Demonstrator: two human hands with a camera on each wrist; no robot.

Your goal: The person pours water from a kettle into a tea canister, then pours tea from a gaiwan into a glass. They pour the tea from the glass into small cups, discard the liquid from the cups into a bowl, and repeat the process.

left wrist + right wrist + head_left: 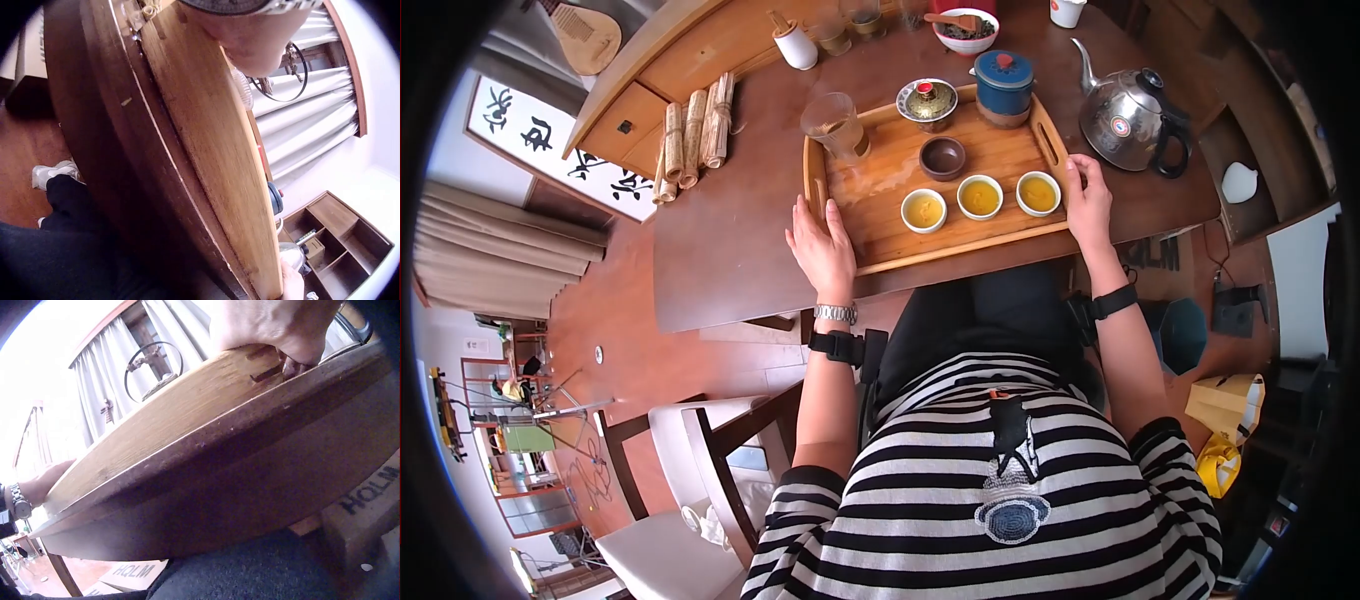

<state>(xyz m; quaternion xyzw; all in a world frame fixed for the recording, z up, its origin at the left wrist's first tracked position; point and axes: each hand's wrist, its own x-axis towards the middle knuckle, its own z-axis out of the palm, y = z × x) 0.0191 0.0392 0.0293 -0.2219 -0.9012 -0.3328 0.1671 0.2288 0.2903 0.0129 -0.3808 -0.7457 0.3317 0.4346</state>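
Observation:
A wooden tray [880,200] lies on the brown table. My left hand [822,250] rests at its near left corner, fingers straight along the side. At the right side my right hand [1088,200] grips the tray's edge with bent fingers; in the right wrist view that hand [275,328] curls its fingers at the tray's end. Along the near side stand three white cups of yellow tea: the left cup [924,211], the middle cup [980,198] and the right cup [1038,194]. Behind them are a small dark bowl [942,158], a lidded bowl [927,103], a blue lidded jar [1003,85] and a glass pitcher [836,125].
A steel kettle [1135,120] stands right of the tray. Rolled bamboo scrolls [695,135] lie at the left. Toward the back are a white holder [794,45] and a bowl of dark leaves [966,38]. A chair [690,500] stands at the lower left.

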